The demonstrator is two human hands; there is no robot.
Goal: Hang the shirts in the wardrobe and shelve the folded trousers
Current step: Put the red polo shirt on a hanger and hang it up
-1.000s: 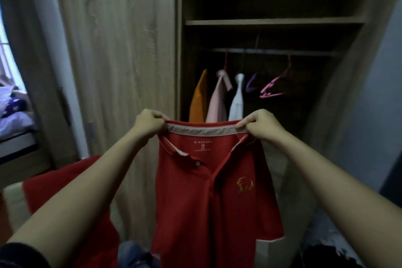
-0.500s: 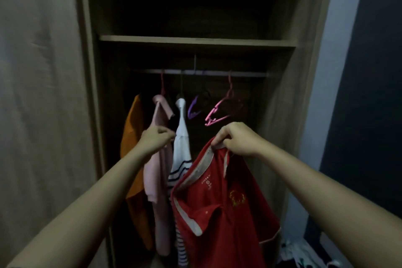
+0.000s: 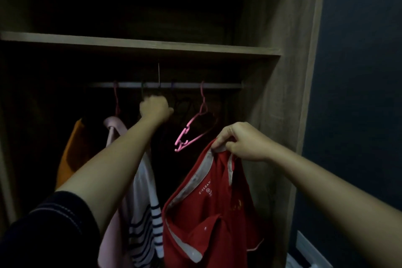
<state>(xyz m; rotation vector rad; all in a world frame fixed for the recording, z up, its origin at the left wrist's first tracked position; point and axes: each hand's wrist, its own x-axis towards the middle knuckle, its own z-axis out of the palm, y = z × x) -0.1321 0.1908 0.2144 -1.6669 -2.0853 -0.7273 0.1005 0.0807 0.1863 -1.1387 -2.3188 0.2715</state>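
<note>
A red polo shirt (image 3: 208, 220) with a pale collar hangs from my right hand (image 3: 241, 143), which pinches the collar in front of the open wardrobe. My left hand (image 3: 155, 109) is raised just under the metal rail (image 3: 217, 86), with its fingers curled round a hanger between the hanging clothes; the dark hides the hanger itself. An empty pink hanger (image 3: 191, 130) hangs tilted on the rail between my two hands. On the rail's left part hang an orange garment (image 3: 71, 154), a pink shirt (image 3: 113, 128) and a white shirt with dark stripes (image 3: 143, 213).
A wooden shelf (image 3: 152, 47) runs above the rail, and the space over it is dark. The wardrobe's right side panel (image 3: 289, 93) stands close to my right hand. A dark blue wall (image 3: 359, 93) lies beyond it.
My left hand let go of the shirt's collar and rose to the hangers under the rail. The red shirt now hangs from my right hand alone. I have moved closer to the wardrobe.
</note>
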